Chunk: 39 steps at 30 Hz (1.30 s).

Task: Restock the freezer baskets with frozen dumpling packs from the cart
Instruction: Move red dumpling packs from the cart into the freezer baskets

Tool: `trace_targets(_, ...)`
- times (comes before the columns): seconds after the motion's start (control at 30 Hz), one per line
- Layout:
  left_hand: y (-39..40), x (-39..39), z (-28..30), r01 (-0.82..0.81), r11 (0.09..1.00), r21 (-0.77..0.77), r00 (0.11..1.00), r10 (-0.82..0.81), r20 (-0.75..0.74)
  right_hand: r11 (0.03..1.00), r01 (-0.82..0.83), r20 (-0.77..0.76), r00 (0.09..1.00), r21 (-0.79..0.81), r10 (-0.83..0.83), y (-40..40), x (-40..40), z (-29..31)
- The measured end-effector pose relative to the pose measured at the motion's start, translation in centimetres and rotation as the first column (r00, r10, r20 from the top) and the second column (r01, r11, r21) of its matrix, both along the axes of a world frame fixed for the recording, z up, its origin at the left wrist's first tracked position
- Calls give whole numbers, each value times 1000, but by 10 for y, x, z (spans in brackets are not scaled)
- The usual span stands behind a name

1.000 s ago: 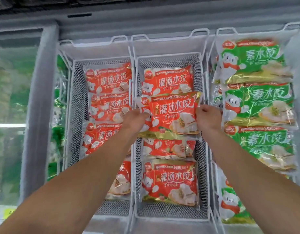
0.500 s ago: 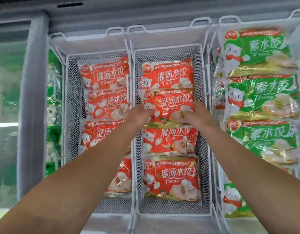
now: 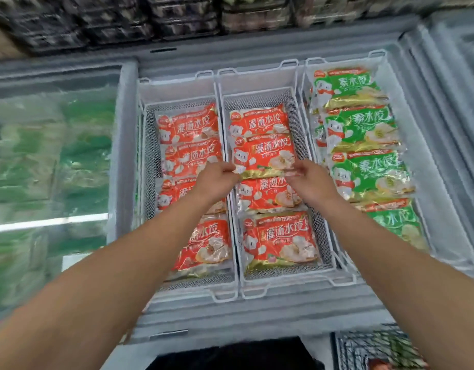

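Left hand (image 3: pixel 217 180) and right hand (image 3: pixel 309 182) pinch the red pack's (image 3: pixel 265 153) gold lower edge; blur hides fingertip detail.

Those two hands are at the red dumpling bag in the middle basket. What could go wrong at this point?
The left hand and right hand are only at the near edge of the red bag, which overlaps the bags beside it in the middle basket. It might slide or end up crooked. The green bags in the next basket are heaped up near its rim, so a bump there could possibly shift one.
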State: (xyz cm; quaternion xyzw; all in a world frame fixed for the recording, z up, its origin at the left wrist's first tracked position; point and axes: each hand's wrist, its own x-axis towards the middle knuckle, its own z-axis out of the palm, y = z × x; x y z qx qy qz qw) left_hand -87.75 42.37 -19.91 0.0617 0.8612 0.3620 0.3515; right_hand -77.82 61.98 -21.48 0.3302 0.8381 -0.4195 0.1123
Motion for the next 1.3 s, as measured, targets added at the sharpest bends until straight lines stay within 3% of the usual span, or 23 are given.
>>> trace_targets(0.17,-47,49,23,144,988,54,985,-137,-106,997,35,-66,997,62,-31,-51,67,32)
trace_targets(0.37,-89,114,40,195,970,146,976,-178,-123,982,128,-55,991,142,-121,-108,153,55)
trace_targets(0.6,-90,188,41,352,926,137,932,-334,-137,943,310,-33,951,122,-308,-128,257,63)
trace_targets(0.93,-30,354,29,666,745,34,739,-653,-165,775,629,-5,777,56,-630,-136,469,51)
trace_targets(1.3,36,543,4,809,588,-15,580,-801,-146,607,795,4,607,-4,-795,-122,694,22)
